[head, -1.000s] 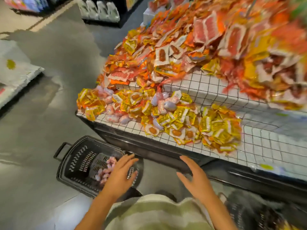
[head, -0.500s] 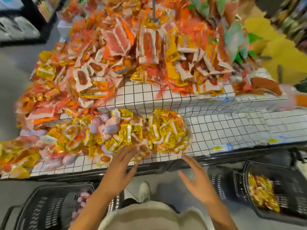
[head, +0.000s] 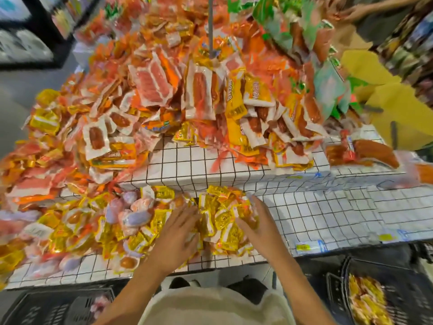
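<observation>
**At the snack desk: gathering the yellow packets**

Down on the floor at the far left, a black basket [head: 58, 308] holds a few pink packets [head: 99, 304]. Above it, the checked desk [head: 328, 219] carries a loose spread of goods, with pale purple packets [head: 138, 215] lying among yellow ones. The left hand [head: 178, 233] lies flat on this spread. Its fingers are straight and close together, pressing against the left side of the heap of yellow packets [head: 222, 212] and gripping nothing. That heap sits near the front edge of the desk, between the two hands. The right hand [head: 255, 224] rests on the heap's right side with its fingers spread and barely bent, and no packet is closed in it. Further right, below the desk's edge, a second basket [head: 403, 301] holds more of the same, so the heap probably belongs there.

To do this well, the hands should draw together and slide low under the heap rather than squeeze it from above. The left hand should fence off the purple packets so that none ride along. The wrappers look slippery, so a modest bunch is safer than the whole pile. It should be lifted clear of the desk edge before it is swung right.
</observation>
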`<act>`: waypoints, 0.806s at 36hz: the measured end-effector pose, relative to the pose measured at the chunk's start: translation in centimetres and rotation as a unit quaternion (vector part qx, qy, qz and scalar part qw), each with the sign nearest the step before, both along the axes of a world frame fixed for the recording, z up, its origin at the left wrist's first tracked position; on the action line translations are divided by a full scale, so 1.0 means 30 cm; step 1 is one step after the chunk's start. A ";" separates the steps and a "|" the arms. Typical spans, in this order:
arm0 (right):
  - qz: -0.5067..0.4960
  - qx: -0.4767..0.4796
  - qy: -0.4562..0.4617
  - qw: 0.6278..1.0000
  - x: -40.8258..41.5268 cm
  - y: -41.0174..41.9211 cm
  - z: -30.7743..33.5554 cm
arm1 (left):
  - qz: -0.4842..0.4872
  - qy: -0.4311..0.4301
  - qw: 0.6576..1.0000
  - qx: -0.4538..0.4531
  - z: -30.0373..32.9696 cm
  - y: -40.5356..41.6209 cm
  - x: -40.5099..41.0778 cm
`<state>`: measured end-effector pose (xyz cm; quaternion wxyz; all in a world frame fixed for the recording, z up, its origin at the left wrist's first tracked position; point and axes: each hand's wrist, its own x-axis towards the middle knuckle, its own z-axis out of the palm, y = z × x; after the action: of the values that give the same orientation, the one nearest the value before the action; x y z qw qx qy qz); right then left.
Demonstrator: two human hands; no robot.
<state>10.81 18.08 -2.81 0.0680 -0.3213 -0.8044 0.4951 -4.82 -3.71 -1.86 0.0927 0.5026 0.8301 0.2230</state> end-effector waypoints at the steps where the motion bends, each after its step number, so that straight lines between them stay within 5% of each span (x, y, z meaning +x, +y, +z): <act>1: 0.009 -0.001 -0.016 1.000 -0.032 0.020 -0.011 | 0.006 0.005 1.000 0.000 -0.004 0.006 0.004; 5: 0.082 0.081 -0.084 0.990 -0.122 0.074 -0.037 | 0.043 0.015 0.999 -0.001 -0.010 0.028 0.052; 10: 0.076 0.127 -0.061 0.987 -0.173 0.077 -0.058 | 0.092 0.035 0.995 -0.015 -0.038 0.063 0.107; 16: 0.073 0.097 0.038 0.992 -0.158 0.044 -0.065 | 0.147 0.011 0.989 -0.026 -0.047 0.086 0.154; 22: 0.062 0.099 -0.033 0.993 -0.155 0.032 -0.048 | 0.156 -0.008 0.988 0.007 -0.028 0.075 0.182; 29: -0.022 -0.009 0.125 0.992 -0.105 0.035 0.048 | 0.189 -0.109 0.972 0.088 0.016 0.055 0.195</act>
<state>7.65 19.13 -1.36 0.1761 -0.2752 -0.7779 0.5368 1.02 -2.07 -1.36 0.0939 0.3159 0.8719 0.3622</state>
